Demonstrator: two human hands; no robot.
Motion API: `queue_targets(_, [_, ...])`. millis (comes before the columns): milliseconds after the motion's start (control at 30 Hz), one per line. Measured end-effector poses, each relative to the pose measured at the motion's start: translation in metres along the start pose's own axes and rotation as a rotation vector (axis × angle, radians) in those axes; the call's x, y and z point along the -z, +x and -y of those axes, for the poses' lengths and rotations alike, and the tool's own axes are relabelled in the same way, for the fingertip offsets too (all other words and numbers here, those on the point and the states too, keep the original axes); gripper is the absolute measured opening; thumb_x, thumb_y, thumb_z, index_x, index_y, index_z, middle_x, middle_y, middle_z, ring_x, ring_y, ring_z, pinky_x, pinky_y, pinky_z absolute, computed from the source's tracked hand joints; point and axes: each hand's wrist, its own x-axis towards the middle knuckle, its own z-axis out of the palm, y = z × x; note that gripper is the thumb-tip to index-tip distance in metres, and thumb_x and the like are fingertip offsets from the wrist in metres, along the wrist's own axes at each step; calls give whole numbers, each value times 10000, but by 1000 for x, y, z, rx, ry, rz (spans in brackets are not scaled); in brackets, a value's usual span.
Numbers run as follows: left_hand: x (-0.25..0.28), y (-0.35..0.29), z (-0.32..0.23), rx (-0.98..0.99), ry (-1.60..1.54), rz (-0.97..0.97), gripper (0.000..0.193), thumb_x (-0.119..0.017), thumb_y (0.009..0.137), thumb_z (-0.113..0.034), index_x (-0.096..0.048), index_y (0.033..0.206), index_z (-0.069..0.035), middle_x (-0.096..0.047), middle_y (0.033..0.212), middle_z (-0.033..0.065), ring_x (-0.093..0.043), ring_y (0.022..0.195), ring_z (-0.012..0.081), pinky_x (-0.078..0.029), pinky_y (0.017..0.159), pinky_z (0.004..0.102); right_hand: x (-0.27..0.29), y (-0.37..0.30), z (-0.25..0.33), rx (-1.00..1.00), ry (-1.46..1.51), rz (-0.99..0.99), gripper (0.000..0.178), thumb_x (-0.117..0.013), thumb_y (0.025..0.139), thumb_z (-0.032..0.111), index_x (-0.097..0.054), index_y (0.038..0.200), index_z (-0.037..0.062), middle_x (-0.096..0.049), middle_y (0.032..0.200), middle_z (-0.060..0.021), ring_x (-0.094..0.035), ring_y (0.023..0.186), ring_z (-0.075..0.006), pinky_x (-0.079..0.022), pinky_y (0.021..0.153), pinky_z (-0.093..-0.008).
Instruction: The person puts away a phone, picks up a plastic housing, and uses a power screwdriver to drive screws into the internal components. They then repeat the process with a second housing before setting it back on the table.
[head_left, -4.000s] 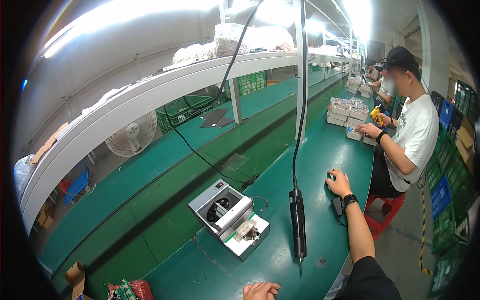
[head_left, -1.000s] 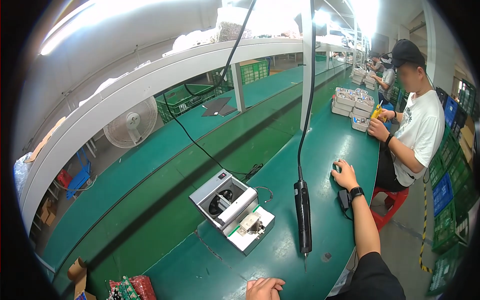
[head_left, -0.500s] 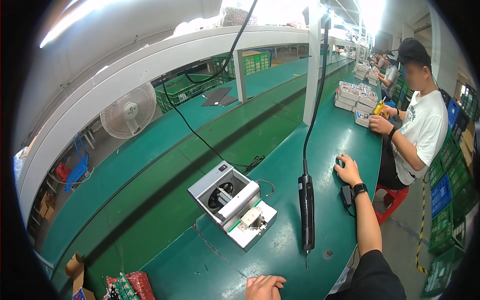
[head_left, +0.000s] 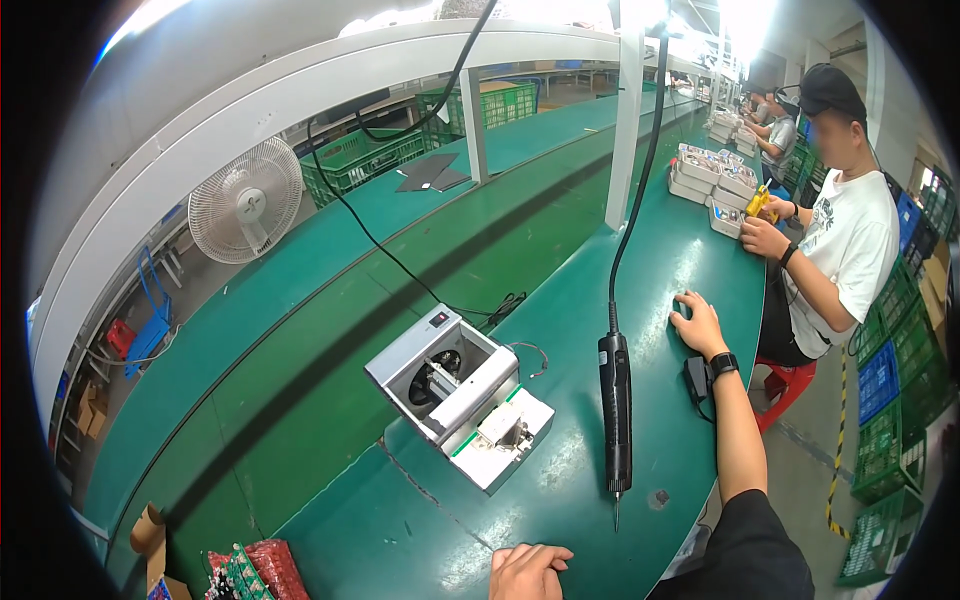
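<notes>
My left hand [head_left: 528,573] rests on the green tabletop at the lower edge, its fingers loosely extended and holding nothing. Farther right, my right hand [head_left: 697,325] lies palm down on the bench with its fingers apart, also without anything in it. A black adapter-like block [head_left: 697,376] sits beside the right wrist, which wears a dark watch. Between my hands, a black electric screwdriver [head_left: 615,415] hangs upright by its cord, bit downward. To its left stands a grey box-shaped device [head_left: 440,370] with an open top and a black round part inside; a white block with metal parts is at its near side.
At the lower left lie green circuit boards [head_left: 245,575] and red wrapping [head_left: 275,565] beside a cardboard box [head_left: 150,540]. A white fan [head_left: 245,200] is beyond the belt. At right, a co-worker [head_left: 845,230] holds a yellow tool near stacked pale trays [head_left: 700,170].
The view has shifted slightly. Both of my hands stay resting on the bench, and the device and screwdriver look unchanged.
</notes>
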Motion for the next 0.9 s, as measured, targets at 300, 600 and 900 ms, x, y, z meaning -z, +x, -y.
queue_targets(300, [2,-3,-4,15,-36,18,225,-507,776,32,-670,895,-66,-671,797,68,-620,852,299,-422,861,400,-3,4,11,-12,-15,14,497,-628,843,326,-616,1280,89,-433,1489,-194,-339,1427,-325,-223,1169,-510])
queue_targets(600, [-1,-2,-6,-12,-41,4,241,-493,784,25,-680,901,-74,-681,800,63,-623,859,296,-420,872,401,7,-6,6,-36,34,9,507,-629,850,315,-606,1299,81,-424,1500,-183,-316,1442,-313,-184,1192,-491])
queue_targets(900, [-8,-3,-3,32,6,23,281,-470,790,29,-688,924,-88,-686,811,59,-621,848,287,-414,834,395,4,1,5,-27,38,5,499,-622,854,318,-608,1296,88,-423,1502,-177,-310,1445,-305,-187,1196,-475])
